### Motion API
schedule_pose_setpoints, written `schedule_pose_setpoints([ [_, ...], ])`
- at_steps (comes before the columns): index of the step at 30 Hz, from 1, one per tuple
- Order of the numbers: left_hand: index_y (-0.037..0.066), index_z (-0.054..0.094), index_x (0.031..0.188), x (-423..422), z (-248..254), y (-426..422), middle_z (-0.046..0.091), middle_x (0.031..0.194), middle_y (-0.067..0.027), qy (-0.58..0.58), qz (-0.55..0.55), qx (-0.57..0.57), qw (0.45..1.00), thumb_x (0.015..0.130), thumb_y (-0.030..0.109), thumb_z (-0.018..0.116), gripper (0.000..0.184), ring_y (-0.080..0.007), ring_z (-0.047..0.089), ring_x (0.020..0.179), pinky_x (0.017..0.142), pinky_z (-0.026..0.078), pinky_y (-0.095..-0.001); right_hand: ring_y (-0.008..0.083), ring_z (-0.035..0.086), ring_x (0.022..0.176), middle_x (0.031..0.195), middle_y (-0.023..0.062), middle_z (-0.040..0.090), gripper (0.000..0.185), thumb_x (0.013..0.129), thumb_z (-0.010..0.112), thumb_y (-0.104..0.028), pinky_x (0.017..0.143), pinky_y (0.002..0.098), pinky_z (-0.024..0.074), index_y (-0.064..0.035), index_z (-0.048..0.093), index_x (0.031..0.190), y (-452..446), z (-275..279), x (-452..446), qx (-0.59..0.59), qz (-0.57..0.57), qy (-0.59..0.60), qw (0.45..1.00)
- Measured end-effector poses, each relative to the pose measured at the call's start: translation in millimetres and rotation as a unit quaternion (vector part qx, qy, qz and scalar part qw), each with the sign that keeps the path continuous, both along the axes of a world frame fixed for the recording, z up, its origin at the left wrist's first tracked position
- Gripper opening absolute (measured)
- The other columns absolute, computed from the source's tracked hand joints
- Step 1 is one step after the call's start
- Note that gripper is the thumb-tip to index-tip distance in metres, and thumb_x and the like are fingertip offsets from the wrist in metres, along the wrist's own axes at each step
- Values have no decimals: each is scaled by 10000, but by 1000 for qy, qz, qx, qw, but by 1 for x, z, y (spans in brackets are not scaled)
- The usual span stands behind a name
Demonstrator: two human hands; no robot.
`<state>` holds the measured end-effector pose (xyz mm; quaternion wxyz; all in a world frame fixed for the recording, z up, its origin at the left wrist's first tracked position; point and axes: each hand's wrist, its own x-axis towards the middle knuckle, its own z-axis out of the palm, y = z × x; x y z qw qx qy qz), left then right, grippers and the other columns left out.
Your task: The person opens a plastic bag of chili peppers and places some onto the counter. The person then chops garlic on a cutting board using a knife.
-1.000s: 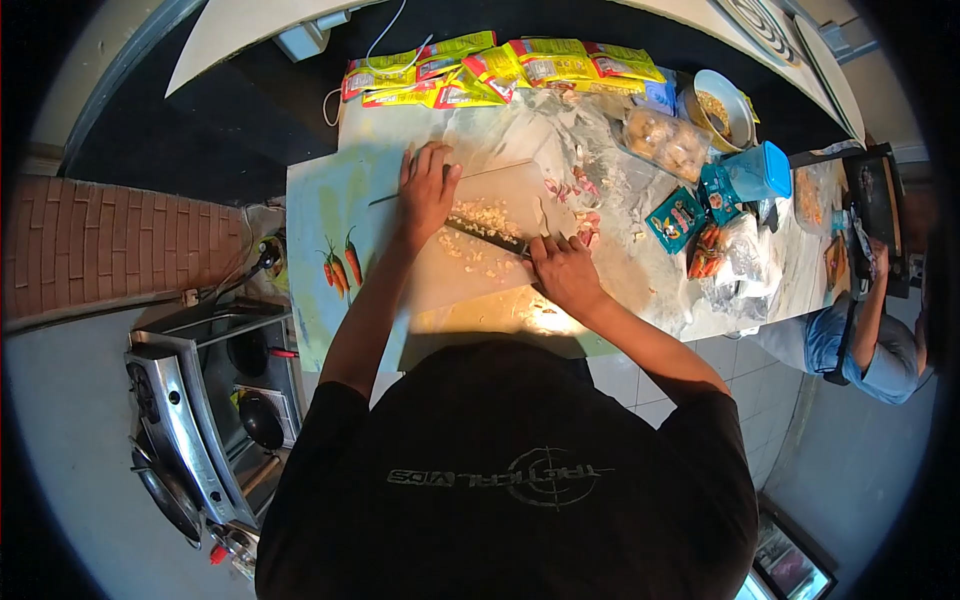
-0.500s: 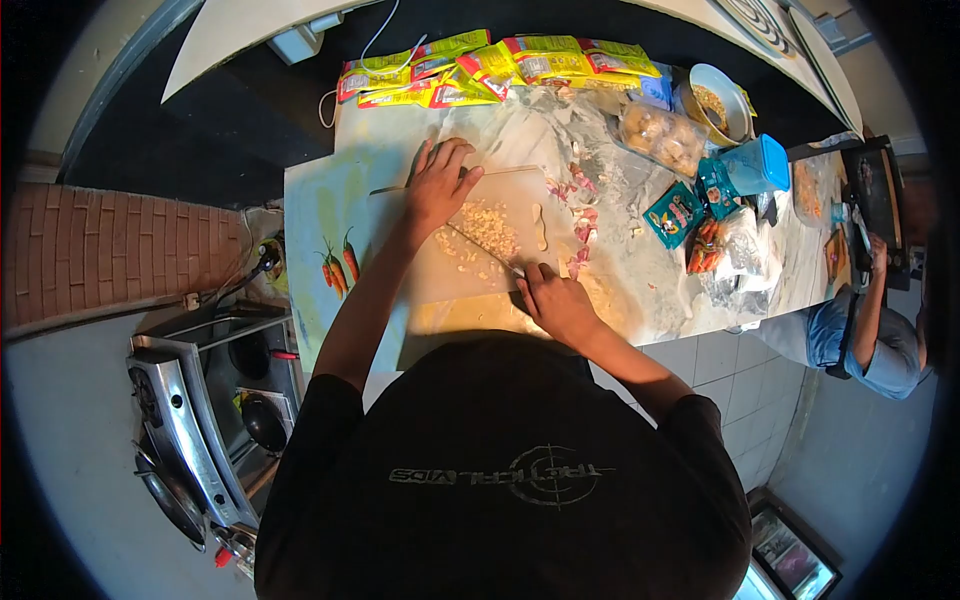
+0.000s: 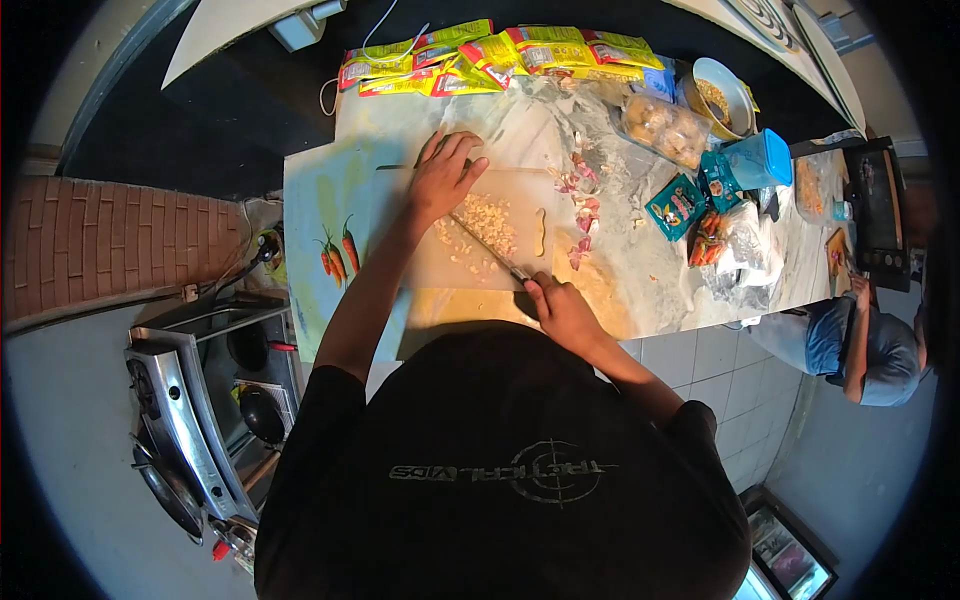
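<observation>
My right hand [image 3: 563, 309] is wrapped round the handle of a knife [image 3: 487, 246], whose blade runs up and left across a pale chopping board [image 3: 515, 187]. Its blade lies over finely chopped pale pieces, possibly garlic [image 3: 488, 214], spread over the middle of the board. Toward the board's far left corner lies my left hand [image 3: 447, 180], fingers stretched out and holding nothing I can see. The knife's tip ends close to that hand and may be partly hidden by it. A small curved strip [image 3: 541, 232] lies near the board's right side.
Reddish peelings [image 3: 583, 210] lie right of the board, red chillies [image 3: 338, 255] to its left. Yellow sachets [image 3: 550, 57] line the back. Green packets [image 3: 677, 207], a blue-lidded container [image 3: 757, 160] and a bowl [image 3: 738, 90] stand right. Another person [image 3: 870, 350] is at far right.
My right hand has shifted slightly down and right with the knife, and more of the blade shows. My left hand stays nearly in place. The other person's arm has lowered.
</observation>
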<state>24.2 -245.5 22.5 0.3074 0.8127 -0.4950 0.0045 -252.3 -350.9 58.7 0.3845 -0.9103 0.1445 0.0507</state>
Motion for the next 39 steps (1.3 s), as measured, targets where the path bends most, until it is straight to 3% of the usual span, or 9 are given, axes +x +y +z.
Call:
schedule_pose_setpoints([
  [4,26,542,1220,26,-10,13,572,1244,-150,8,20,-55,998,1014,328,489,370,-302,525,1221,1109,318,-459,442,647,754,788,231,659,345,1049,413,-348,658,527,520,-67,608,1096,-27,3,-2,-44,21,33,998],
  [6,-12,520,1249,26,-5,37,554,1241,-217,124,127,-157,971,1029,341,455,420,-371,515,1202,1081,339,-470,441,646,755,810,225,663,368,1050,401,-365,655,520,523,-74,626,1070,-34,-5,-7,-52,12,-6,999],
  [9,-45,491,1277,5,-7,69,534,1231,-266,140,201,-194,950,1045,369,414,481,-428,500,1182,1059,353,-475,446,636,749,796,249,647,404,1057,388,-367,659,520,506,-52,635,1004,-29,4,-6,-3,-36,39,999],
  [14,-62,464,1297,-39,-17,81,515,1237,-270,109,197,-184,957,1060,381,363,513,-423,482,1200,1061,351,-465,469,617,740,763,270,627,416,1065,377,-358,655,528,477,-20,614,1007,-8,-10,-12,68,-38,37,996],
  [20,-52,453,1296,-66,-26,65,496,1273,-258,50,300,-164,938,1053,307,404,436,-424,468,1205,1053,355,-478,470,630,766,772,296,625,397,1065,410,-308,675,505,479,24,595,1180,15,-4,-15,143,-123,22,982],
  [23,-40,471,1276,-59,-20,49,512,1255,-245,37,306,-210,928,1030,261,456,390,-423,488,1174,1039,365,-479,493,621,738,748,305,623,369,1063,408,-304,645,528,472,25,570,1105,13,-3,-13,122,-121,18,985],
  [28,-11,520,1220,-17,33,-10,552,1201,-217,43,119,-232,964,1005,252,504,340,-409,528,1124,1016,382,-474,514,599,653,676,306,605,331,1060,407,-294,578,564,466,7,527,990,6,-1,-5,47,-125,-4,991],
  [34,39,537,1219,14,20,-71,561,1217,-174,-13,0,-83,996,1011,334,485,365,-376,520,1157,1037,369,-467,504,581,639,633,299,571,322,1059,420,-278,574,562,430,6,534,958,2,-4,0,6,-145,-4,989],
  [39,54,540,1227,11,7,-79,568,1223,-133,-25,-33,-31,999,1026,396,430,411,-314,525,1198,1101,318,-480,480,598,582,621,285,588,300,1052,431,-264,512,543,472,7,485,934,2,-1,0,-29,-127,-20,991],
])
